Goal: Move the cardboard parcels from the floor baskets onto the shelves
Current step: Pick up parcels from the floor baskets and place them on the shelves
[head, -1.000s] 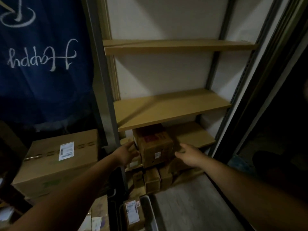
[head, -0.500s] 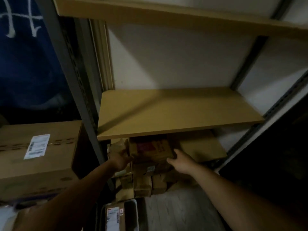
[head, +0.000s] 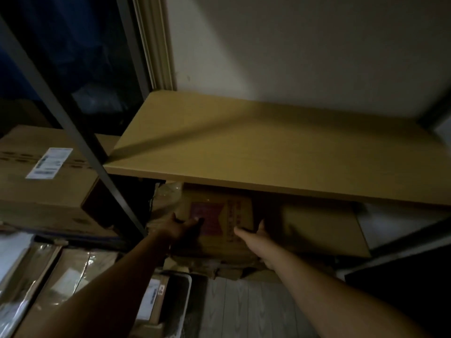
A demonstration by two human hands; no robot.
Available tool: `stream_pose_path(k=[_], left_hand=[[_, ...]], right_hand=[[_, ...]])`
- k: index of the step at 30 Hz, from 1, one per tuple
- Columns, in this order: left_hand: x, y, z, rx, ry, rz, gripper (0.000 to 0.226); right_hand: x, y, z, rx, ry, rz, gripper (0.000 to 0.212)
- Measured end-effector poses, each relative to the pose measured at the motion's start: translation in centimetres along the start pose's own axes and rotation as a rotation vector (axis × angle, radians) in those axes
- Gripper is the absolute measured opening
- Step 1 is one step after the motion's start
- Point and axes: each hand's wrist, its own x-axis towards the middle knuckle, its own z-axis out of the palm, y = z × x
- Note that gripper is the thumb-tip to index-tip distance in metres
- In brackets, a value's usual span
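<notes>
A bare wooden shelf (head: 268, 147) fills most of your view, with a big labelled carton (head: 46, 176) off to its left beyond the dark metal upright (head: 80, 132). Under that shelf the cardboard parcel (head: 219, 220) with the red patch sits on the lower board, above a pile of smaller boxes. Your 2 hands flank it: left hand (head: 179, 226) with fingers spread against its left face, right hand (head: 251, 234) pressed to its right front corner, fingers extended, neither visibly closed around it.
</notes>
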Motion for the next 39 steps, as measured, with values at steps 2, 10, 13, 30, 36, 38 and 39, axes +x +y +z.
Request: stream_pose_path(k=[2,10,13,30,36,38,39], left_hand=[[-1.4,-1.0,1.1,-0.063,-0.027,-0.002,0.04],[-7.3,-3.6,3.0,-0.186,-0.073,0.005,0.053],[-10.6,-4.6,2.7,-0.165,-0.094,0.023,0.06],[-38.6,-5.9,-3.2,-0.034,-0.106,0.332,0.073],[-45.8,-2.3,-2.7,-0.057,-0.063,0.527,0.073],[-48.4,-0.5,-2.2,-0.085,-0.055,0.595,0.072],[-49.7,0.4,-2.0,-0.09,-0.043,0.636,0.069]], right_hand=[[-0.6,1.3,-0.4,0.035,-0.042,0.01,0.095],[-6.2,3.9,-1.3,0.128,-0.032,-0.047,0.068],[-10.2,5.2,-1.4,0.112,0.005,-0.075,0.069],[-37.9,11.7,1.2,0.223,0.186,-0.344,0.07],[-43.8,9.7,-2.2,0.19,0.278,-0.486,0.084],[-45.9,8.8,-4.0,0.186,0.304,-0.578,0.079],[-47.1,8.3,-4.9,0.18,0.318,-0.622,0.08]])
